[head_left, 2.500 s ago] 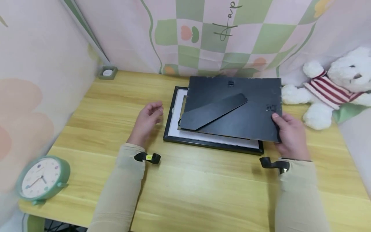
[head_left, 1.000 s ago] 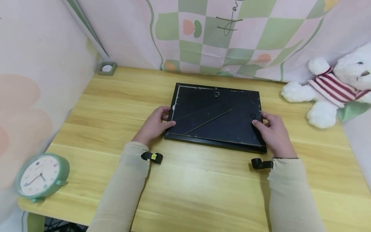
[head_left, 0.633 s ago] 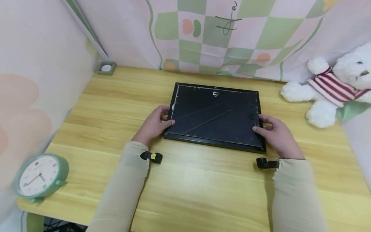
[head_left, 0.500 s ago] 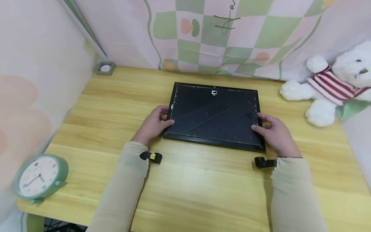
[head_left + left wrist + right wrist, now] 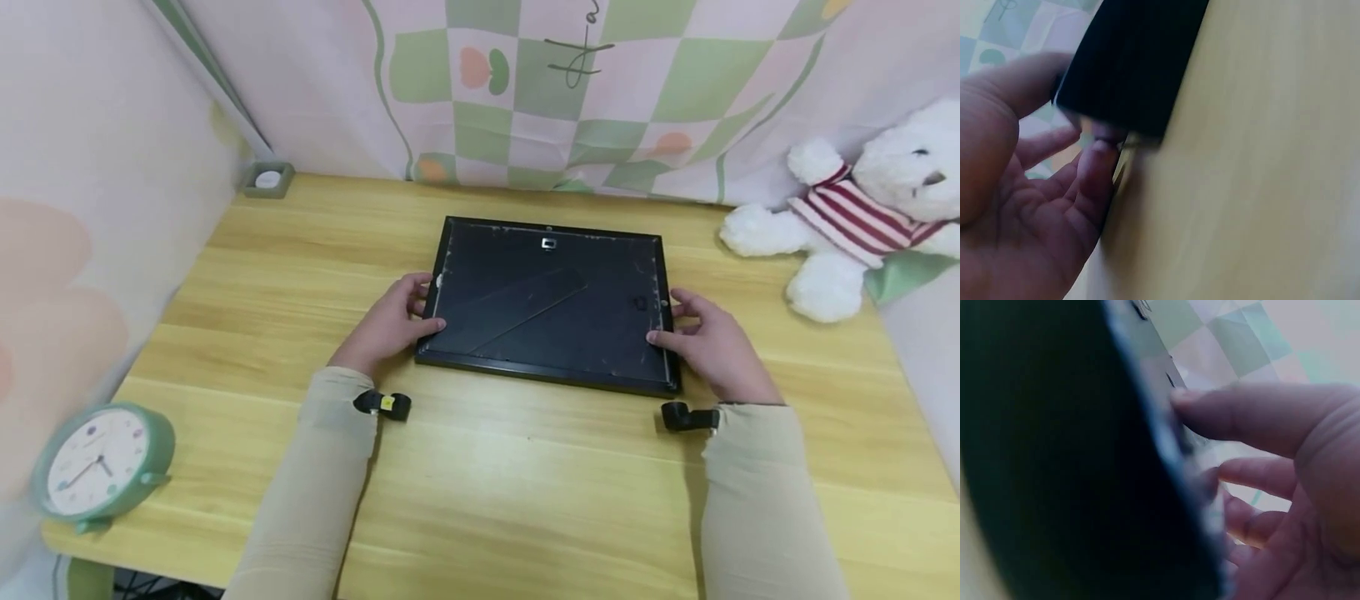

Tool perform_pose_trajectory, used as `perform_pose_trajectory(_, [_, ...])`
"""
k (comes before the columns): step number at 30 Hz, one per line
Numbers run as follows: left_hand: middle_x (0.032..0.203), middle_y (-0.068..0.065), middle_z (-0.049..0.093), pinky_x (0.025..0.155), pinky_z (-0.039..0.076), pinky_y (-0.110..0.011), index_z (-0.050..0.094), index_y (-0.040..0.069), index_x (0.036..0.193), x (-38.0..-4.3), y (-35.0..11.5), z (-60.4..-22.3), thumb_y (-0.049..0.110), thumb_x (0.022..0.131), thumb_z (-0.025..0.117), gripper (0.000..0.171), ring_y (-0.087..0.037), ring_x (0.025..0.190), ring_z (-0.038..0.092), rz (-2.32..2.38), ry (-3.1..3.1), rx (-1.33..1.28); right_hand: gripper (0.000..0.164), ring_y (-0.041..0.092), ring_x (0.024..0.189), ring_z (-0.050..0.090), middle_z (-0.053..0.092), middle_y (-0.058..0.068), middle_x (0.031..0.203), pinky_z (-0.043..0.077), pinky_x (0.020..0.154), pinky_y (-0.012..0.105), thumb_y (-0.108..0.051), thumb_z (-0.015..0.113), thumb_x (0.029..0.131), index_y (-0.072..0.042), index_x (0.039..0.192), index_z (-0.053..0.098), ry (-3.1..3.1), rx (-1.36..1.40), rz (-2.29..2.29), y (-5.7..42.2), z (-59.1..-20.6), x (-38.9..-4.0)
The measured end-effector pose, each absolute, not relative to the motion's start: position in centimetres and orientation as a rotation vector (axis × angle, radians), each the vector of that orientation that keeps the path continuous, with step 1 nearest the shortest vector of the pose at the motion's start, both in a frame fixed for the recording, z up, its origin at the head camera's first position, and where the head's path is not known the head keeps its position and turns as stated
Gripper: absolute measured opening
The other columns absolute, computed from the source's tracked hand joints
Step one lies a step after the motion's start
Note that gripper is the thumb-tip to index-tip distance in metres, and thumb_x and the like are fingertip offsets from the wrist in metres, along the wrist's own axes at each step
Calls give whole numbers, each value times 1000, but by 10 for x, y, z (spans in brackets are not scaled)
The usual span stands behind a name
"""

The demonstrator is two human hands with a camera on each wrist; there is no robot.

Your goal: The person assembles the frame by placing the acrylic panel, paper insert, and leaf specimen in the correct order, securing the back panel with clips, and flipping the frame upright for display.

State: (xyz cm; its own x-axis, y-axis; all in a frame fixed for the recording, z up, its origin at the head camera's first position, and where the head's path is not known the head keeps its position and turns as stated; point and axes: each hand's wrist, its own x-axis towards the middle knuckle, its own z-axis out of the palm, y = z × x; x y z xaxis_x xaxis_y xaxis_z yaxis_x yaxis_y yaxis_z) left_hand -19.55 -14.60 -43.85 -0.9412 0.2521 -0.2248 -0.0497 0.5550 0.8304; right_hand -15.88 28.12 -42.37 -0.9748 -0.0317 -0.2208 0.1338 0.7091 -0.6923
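A black picture frame [image 5: 551, 377] lies face down on the wooden table in the head view. Its dark backing board [image 5: 517, 287], with a diagonal stand flap and small metal hangers, sits within the rim. At the frame's left side my left hand [image 5: 386, 327] grips the edge, thumb on top and fingers at the outer side. My right hand [image 5: 712, 342] holds the opposite edge likewise, its thumb over the rim. Each wrist view shows the frame's dark side close up, with the left thumb [image 5: 1035, 84] and right thumb [image 5: 1241, 419] against it. The frame's front is hidden.
A white teddy bear [image 5: 862, 217] in a striped top sits at the back right. Near the left front edge stands a green alarm clock [image 5: 101, 462]. A small grey-green square holder [image 5: 267, 180] is at the back left corner, and a checkered curtain [image 5: 555, 92] hangs behind.
The backing board, earlier held tilted over the frame by my right hand, has come down into the rim. My left hand has moved from beside the frame onto its left edge.
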Motion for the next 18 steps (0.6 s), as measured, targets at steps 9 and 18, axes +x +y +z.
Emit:
perform_pose_trajectory(9, [126, -9, 49, 92, 45, -42, 29, 15, 157, -195, -152, -436, 23, 91, 76, 82, -26, 107, 47, 1177, 2522, 269, 88, 42, 115, 54, 46, 28, 138, 48, 69, 13, -29, 74, 93, -5, 159, 21, 2648, 60, -1134, 285, -426, -157])
perform_pose_trajectory(18, [131, -13, 46, 100, 45, -46, 27, 17, 159, -196, -151, -436, 24, 92, 75, 83, -28, 112, 49, 1163, 2515, 282, 77, 40, 109, 55, 42, 31, 143, 49, 84, 40, -32, 70, 96, -13, 159, 30, 2672, -43, -1051, 285, -422, -157])
